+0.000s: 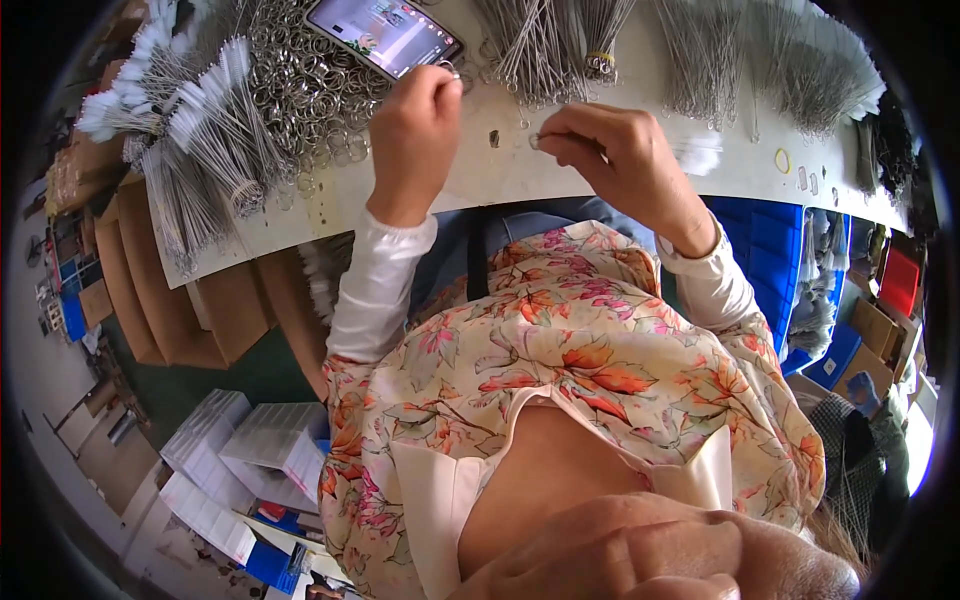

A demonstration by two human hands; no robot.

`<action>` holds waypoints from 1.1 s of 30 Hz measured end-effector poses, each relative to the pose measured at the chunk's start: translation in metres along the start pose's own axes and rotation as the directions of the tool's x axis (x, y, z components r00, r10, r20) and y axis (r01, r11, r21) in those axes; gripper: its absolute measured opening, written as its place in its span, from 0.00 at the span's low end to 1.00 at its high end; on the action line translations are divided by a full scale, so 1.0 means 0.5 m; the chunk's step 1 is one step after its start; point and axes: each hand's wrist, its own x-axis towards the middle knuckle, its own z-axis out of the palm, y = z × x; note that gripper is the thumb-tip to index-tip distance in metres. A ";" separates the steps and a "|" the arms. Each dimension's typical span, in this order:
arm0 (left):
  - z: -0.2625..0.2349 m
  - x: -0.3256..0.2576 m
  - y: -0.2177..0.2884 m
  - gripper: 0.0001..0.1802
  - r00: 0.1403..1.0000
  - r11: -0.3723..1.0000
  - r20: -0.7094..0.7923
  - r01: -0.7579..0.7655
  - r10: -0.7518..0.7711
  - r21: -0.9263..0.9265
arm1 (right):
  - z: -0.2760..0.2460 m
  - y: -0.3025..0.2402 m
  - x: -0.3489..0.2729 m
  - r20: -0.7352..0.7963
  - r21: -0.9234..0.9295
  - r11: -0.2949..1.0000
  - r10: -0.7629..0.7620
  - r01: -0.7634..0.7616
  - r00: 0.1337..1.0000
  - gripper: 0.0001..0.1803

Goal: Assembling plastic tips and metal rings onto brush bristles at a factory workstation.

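Note:
My left hand (412, 145) is raised over the table beside the phone, its fingers pinched on a small metal ring (450, 70). To its right, my right hand (630, 160) hovers near the table's front edge with thumb and forefinger pressed together. A tiny shiny piece (535, 141) shows at those fingertips, too small to name. A heap of metal rings (310, 85) lies left of my left hand. Beyond my right hand are bundles of thin wire brushes (535, 45) with looped ends.
A lit phone (385, 35) lies partly against the ring heap. White-tipped wire brushes (215, 130) are piled at the table's left, and more bundles (700, 60) lie at the right. A yellow band (782, 160) is on the white table (480, 175). Blue bins (750, 250) and cardboard boxes (160, 280) stand below.

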 end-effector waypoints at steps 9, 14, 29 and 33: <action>-0.125 -0.040 0.089 0.09 0.847 0.501 0.453 0.531 -0.280 -0.684 | 0.038 -0.047 0.060 0.042 0.508 0.861 -0.001 -0.020 0.999 0.07; -0.106 -0.054 0.096 0.07 0.864 0.390 0.320 0.469 -0.389 -0.792 | 0.038 -0.074 0.060 0.212 0.540 0.834 -0.007 -0.111 0.977 0.06; -0.134 -0.074 0.090 0.10 0.857 0.027 0.394 0.426 -0.332 -0.904 | 0.060 -0.108 0.033 -0.026 0.531 0.832 -0.177 0.164 0.984 0.06; -0.160 -0.064 0.088 0.10 0.824 -0.156 0.507 0.482 -0.253 -0.862 | 0.081 -0.101 0.034 -0.227 0.061 0.836 -0.520 0.545 0.824 0.11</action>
